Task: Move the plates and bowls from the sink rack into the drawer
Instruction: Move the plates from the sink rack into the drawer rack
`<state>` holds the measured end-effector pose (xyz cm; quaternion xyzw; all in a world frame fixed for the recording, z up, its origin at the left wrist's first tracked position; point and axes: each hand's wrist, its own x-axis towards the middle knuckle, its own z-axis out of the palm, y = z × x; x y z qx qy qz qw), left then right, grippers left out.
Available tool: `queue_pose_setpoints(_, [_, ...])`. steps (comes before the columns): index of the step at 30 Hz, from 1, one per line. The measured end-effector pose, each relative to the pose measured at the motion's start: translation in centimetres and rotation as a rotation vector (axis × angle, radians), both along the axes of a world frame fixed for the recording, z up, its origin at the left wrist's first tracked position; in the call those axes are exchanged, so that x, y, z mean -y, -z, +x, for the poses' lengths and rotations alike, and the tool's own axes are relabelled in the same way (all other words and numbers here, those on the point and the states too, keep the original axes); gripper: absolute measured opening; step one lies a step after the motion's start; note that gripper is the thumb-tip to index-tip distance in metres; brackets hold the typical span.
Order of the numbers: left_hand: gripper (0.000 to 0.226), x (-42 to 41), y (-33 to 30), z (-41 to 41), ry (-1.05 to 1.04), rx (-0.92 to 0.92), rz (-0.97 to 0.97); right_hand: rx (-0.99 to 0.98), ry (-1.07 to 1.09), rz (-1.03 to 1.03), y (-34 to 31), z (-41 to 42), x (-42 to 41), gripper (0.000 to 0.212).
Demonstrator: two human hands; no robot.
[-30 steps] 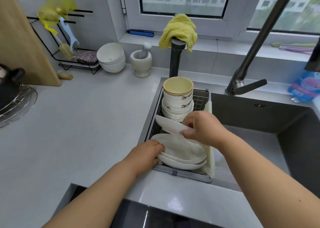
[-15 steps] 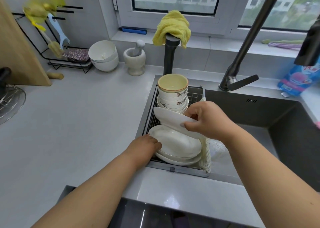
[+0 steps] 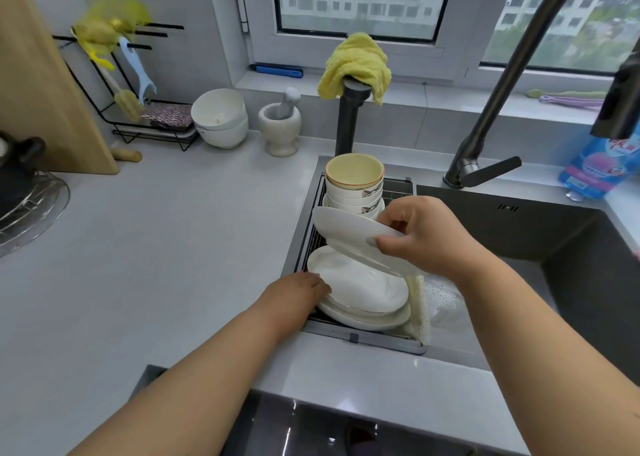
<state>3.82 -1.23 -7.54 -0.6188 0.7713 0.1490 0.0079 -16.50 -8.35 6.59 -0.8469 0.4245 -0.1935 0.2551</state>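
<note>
A sink rack (image 3: 381,342) on the left side of the sink holds a stack of white plates (image 3: 360,291) at the front and a stack of bowls (image 3: 354,182) behind it. My right hand (image 3: 424,235) grips one white plate (image 3: 346,234) by its right rim and holds it tilted above the plate stack. My left hand (image 3: 298,291) rests against the left rim of the plate stack, fingers curled onto the plates. The drawer is not in view.
A dark faucet (image 3: 485,137) rises behind the sink basin (image 3: 571,265). A yellow cloth (image 3: 356,62) hangs on a black post. White bowls (image 3: 221,118), a mortar with pestle (image 3: 280,126), a utensil rack (image 3: 138,85) and a wooden board (image 3: 45,85) line the grey counter (image 3: 156,247).
My right hand has lifted the top plate higher and tilted it off the stack. My left hand has stayed at the stack's left rim.
</note>
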Motion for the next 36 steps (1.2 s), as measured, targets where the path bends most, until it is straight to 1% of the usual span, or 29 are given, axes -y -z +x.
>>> queue_pose_setpoints(3, [0.044,-0.6,-0.4,-0.4,-0.018,0.025,-0.005,0.022,-0.005,-0.012,-0.3,0.3,-0.6,0.009])
queue_pose_setpoints(7, [0.053,-1.1,-0.7,-1.1,0.002,0.147,0.043,0.042,0.0,-0.035,-0.8,0.3,-1.8,0.011])
queue_pose_setpoints(9, [0.056,-1.2,-1.1,-1.6,-0.011,0.17,0.066,0.052,0.015,-0.04,-1.3,0.1,-2.5,0.011])
queue_pose_setpoints(11, [0.058,-1.4,-1.3,-1.7,-0.042,0.148,0.072,0.067,0.032,-0.048,-1.8,-0.4,-3.1,0.01])
queue_pose_setpoints(13, [0.06,-2.0,-1.3,-1.5,-0.104,0.074,0.052,0.081,0.04,-0.055,-2.4,-1.2,-3.5,0.008])
queue_pose_setpoints(15, [0.063,-2.7,-1.3,-1.2,-0.227,-0.089,-0.027,0.083,0.036,-0.079,-2.9,-2.0,-3.8,0.009])
queue_pose_setpoints(17, [0.063,-3.4,-1.6,-0.9,-0.399,-0.29,-0.105,0.061,0.017,-0.13,-3.1,-2.5,-3.9,0.012])
queue_pose_setpoints(19, [0.055,-4.4,-2.5,-0.8,-0.588,-0.434,-0.144,0.038,-0.025,-0.202,-3.1,-2.7,-4.2,0.013])
queue_pose_setpoints(22, [0.036,-6.3,-3.9,-0.8,-0.823,-0.663,-0.219,0.027,-0.107,-0.3,-2.9,-2.3,-5.0,0.011])
queue_pose_setpoints(23, [0.032,-7.0,-4.5,-0.8,-0.906,-0.787,-0.226,0.023,-0.135,-0.324,-2.8,-2.2,-5.6,0.012])
queue_pose_setpoints(24, [0.03,-7.7,-5.2,-1.0,-0.996,-0.959,-0.202,0.027,-0.164,-0.348,-2.6,-2.0,-6.3,0.013])
queue_pose_setpoints(26, [0.031,-9.6,-7.0,-1.8,-1.149,-1.368,-0.091,0.059,-0.252,-0.419,-2.3,-1.7,-8.3,0.013])
queue_pose_setpoints(28, [0.043,-12.1,-8.5,-2.9,-1.222,-1.667,0.028,0.089,-0.381,-0.491,-1.5,-1.4,-10.5,0.013])
queue_pose_setpoints(30, [0.054,-14.7,-9.1,-3.9,-1.24,-1.88,0.094,0.086,-0.497,-0.508,-0.4,-1.3,-12.7,0.012])
queue_pose_setpoints(31, [0.053,-16.2,-9.3,-4.4,-1.243,-1.964,0.09,0.093,-0.547,-0.502,0.1,-1.5,-13.7,0.011])
queue_pose_setpoints(32, [0.048,-17.7,-9.3,-5.0,-1.254,-2.021,0.063,0.113,-0.599,-0.493,0.6,-1.7,-14.7,0.01])
queue_pose_setpoints(34, [0.038,-20.7,-9.3,-6.4,-1.313,-2.068,-0.011,0.133,-0.696,-0.467,1.4,-2.3,-16.7,0.008])
queue_pose_setpoints(36, [0.045,-23.8,-9.0,-7.7,-1.393,-2.081,-0.099,0.123,-0.797,-0.443,1.9,-2.9,-18.6,0.008])
